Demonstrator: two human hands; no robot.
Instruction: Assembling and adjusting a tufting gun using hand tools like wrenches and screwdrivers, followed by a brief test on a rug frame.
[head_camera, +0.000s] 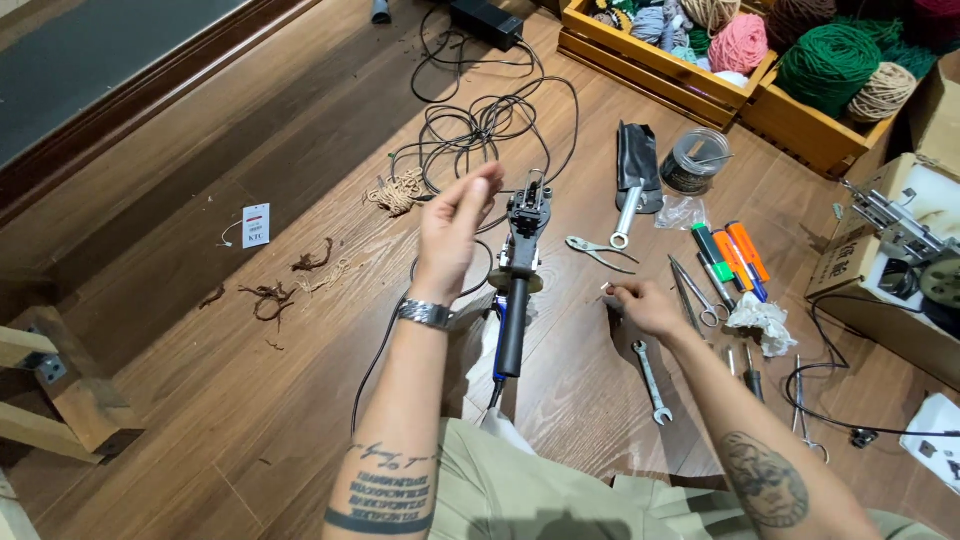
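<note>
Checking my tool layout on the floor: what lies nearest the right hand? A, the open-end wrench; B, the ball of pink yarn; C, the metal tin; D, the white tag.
A: the open-end wrench lies on the wooden floor just below the right hand, while the other items lie farther off.

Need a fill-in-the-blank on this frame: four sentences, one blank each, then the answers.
1. The left hand is raised beside the black tool, and its wrist wears a ____.
2. The right hand rests low on the wooden ____.
3. The wrench lies near the ____ hand.
4. The wooden crates hold balls of ____.

Answers: watch; floor; right; yarn
</note>
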